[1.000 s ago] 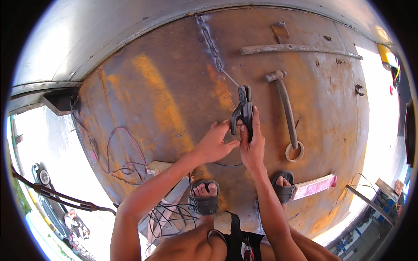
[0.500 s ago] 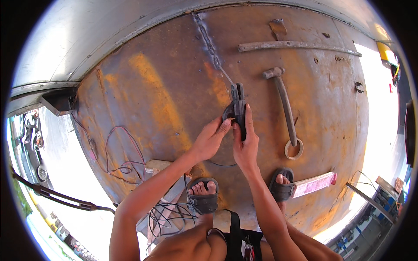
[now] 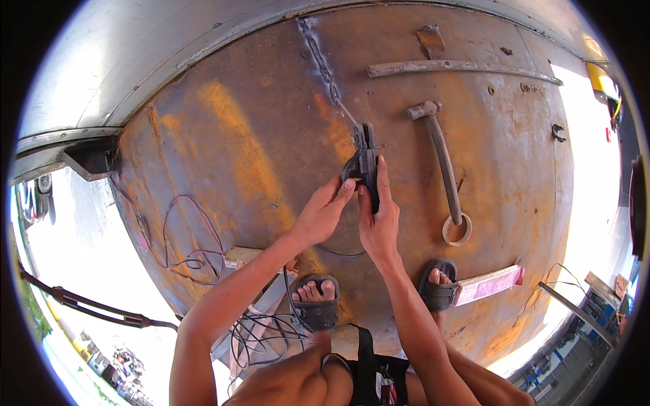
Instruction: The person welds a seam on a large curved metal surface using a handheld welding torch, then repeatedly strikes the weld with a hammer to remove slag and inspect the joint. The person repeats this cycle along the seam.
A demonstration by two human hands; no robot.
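Observation:
Both my hands are closed around a black welding electrode holder [image 3: 367,166] over a rusty steel plate [image 3: 271,115]. My left hand [image 3: 322,213] grips its left side and lever, thumb on top. My right hand [image 3: 380,227] wraps the handle from the right, index finger stretched along it. A thin welding rod [image 3: 347,113] sticks out of the jaws toward the near end of a rough weld seam [image 3: 319,57]. Whether its tip touches the plate I cannot tell. A cable runs from below the hands. To their right lies a hammer [image 3: 442,155].
A long metal bar [image 3: 460,66] lies beyond the hammer, and a pale ring [image 3: 457,231] by its handle end. Red-black wires [image 3: 193,260] and a coiled black cable [image 3: 264,331] lie at left. My sandalled feet flank the work; a pinkish block [image 3: 489,285] touches the right one.
My hands and the electrode holder have shifted slightly forward and left, the rod moving with them. Both grips look the same. At the far left, a vehicle shows in a different place.

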